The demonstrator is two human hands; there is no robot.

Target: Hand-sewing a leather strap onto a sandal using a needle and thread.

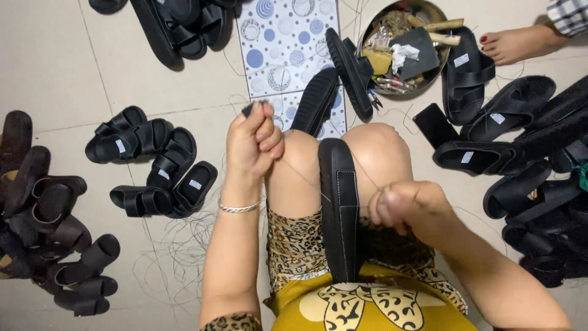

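2 thin threads (306,179) run taut from a black sandal (339,208) clamped upright between the knees. Pulled unevenly, I think a thread could snap or cut into a finger, and the sandal could slip from the knees. The left hand (253,144) is raised and closed in a fist, pinching thread and what looks like a small dark tool. The right hand (405,205) is closed too, blurred, gripping thread beside the sandal's edge.

Left hand (253,144) raised, right hand (407,205) fisted.
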